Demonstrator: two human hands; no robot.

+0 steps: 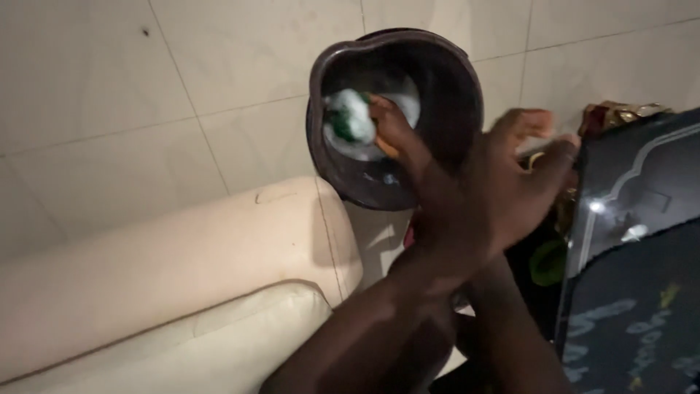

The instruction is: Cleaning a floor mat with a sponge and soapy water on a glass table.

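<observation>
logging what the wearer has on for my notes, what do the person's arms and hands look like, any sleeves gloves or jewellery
Both forearms are bare as far as the picture shows: no sleeves and no gloves. The left hand is motion-blurred and the right hand is partly hidden behind it. No watch or bracelet shows at either wrist; rings cannot be ruled out through the blur.

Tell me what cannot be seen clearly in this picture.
- Head view: dark round bucket, its lower part is hidden by the crossed arms.
- Green-and-white wad: too blurred to identify.
- Hand at the glossy black panel: motion-blurred, grip unclear.
- Cream cushion: cut off by the bottom edge.
</observation>
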